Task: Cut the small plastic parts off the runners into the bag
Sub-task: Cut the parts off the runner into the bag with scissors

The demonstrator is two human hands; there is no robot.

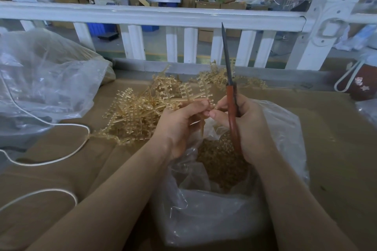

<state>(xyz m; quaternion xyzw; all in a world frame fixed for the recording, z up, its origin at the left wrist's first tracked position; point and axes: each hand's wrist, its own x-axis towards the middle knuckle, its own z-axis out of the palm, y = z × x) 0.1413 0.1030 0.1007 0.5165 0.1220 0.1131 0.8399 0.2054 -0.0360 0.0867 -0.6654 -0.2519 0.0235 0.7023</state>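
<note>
My left hand (181,124) grips a pale amber runner (195,96) lined with small parts, held over the open clear bag (285,128). My right hand (244,126) holds closed scissors (230,87) by their red handles, the dark blades pointing straight up. The thumb and forefinger of that hand also touch the runner next to my left fingers. Inside the bag lies a heap of cut amber parts (222,161). A tangled pile of more runners (138,116) sits on the cardboard just left of and behind my hands.
Brown cardboard (61,169) covers the worktop. A large crumpled clear bag (47,79) lies at the left, with a white cord (51,161) looping in front of it. A white railing (155,16) runs across the back. A dark red cup (361,83) stands at the right.
</note>
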